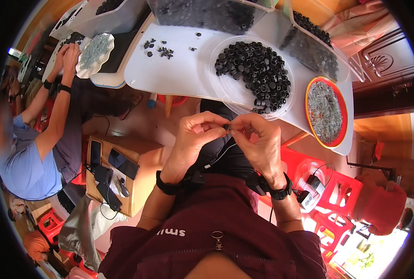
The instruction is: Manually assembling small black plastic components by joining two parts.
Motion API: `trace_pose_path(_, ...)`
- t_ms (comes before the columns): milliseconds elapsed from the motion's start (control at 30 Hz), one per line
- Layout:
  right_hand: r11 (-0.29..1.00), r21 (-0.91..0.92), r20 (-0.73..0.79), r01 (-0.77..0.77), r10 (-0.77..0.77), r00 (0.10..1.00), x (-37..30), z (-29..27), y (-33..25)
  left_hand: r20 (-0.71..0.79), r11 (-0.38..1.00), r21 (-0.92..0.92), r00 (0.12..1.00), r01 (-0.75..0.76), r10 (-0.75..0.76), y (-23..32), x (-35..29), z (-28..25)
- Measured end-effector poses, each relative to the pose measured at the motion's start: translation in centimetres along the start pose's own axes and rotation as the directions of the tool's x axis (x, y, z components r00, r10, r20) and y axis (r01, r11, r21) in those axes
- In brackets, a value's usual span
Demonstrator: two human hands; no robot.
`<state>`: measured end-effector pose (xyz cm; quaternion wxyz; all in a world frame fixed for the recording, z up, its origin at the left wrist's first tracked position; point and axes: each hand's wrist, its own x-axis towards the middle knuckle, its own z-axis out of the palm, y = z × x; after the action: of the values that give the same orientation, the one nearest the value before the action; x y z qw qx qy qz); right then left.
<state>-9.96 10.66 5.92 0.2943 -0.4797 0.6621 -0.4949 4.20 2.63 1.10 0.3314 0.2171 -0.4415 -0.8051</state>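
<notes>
My left hand (192, 142) and my right hand (259, 143) meet over my lap, close to the table's near edge. Thumbs and fingertips of both pinch a small black plastic part (226, 126), mostly hidden by the fingers. Just beyond them, a clear round tray (235, 95) overhangs that edge. A heap of small black caps (267, 69) fills much of its middle and right side. To the right stands a red dish with a yellow rim (344, 114), full of thin silvery pieces (325, 111). Several small black parts (166, 52) lie loose on the table's left side.
Clear bins of black parts (207, 16) line the far side of the white table (169, 76). At left, another person's hands (68, 58) work beside a scalloped dish (82, 70). A cardboard box (144, 186) bearing phones is at lower left. Red stools (342, 190) are at right.
</notes>
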Motion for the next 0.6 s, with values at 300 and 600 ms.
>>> trace_pose_path(300,0.974,-0.187,-0.025,0.128,-0.135,0.991,-0.4,0.3,-1.3,-0.015,0.985,0.157,0.997,-0.068,0.072,0.6,-0.1,0.8)
trace_pose_path(600,0.980,-0.160,-0.009,0.123,-0.126,0.992,-0.1,0.4,-1.3,0.017,0.991,0.117,0.997,-0.072,0.070,0.5,-0.2,0.2)
